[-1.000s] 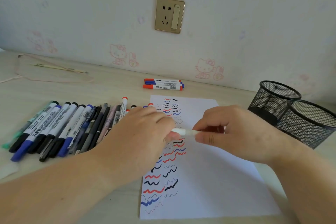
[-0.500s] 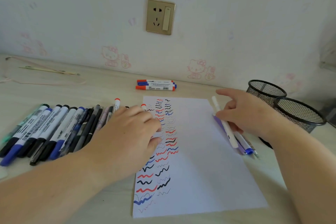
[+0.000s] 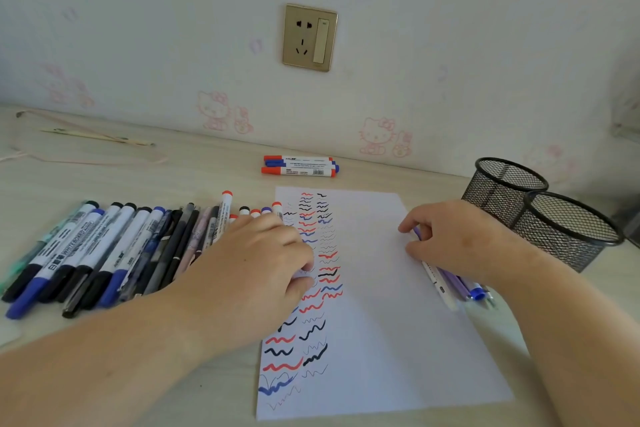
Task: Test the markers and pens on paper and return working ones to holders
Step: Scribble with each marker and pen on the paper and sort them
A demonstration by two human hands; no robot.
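Observation:
A white sheet of paper (image 3: 381,322) lies in the middle, with red, blue and black test squiggles down its left side. My left hand (image 3: 256,263) rests palm down on the paper's left edge, fingers loosely curled, nothing seen in it. My right hand (image 3: 457,239) is at the paper's right edge, fingers closed over a white pen (image 3: 439,286) that lies among a purple pen (image 3: 457,282) and a blue-capped pen (image 3: 478,293). Two empty black mesh holders (image 3: 502,191) (image 3: 568,232) stand just right of that hand.
A row of several whiteboard markers and pens (image 3: 104,253) lies left of the paper. Three red and blue markers (image 3: 299,166) lie at the back by the wall. A thin cord (image 3: 86,159) and a stick (image 3: 97,137) sit far left. A wall socket (image 3: 309,37) is above.
My hands came apart from the white pen over the paper. My right hand carried it right and lowered it onto the pens beside the holders. My left hand stayed on the paper.

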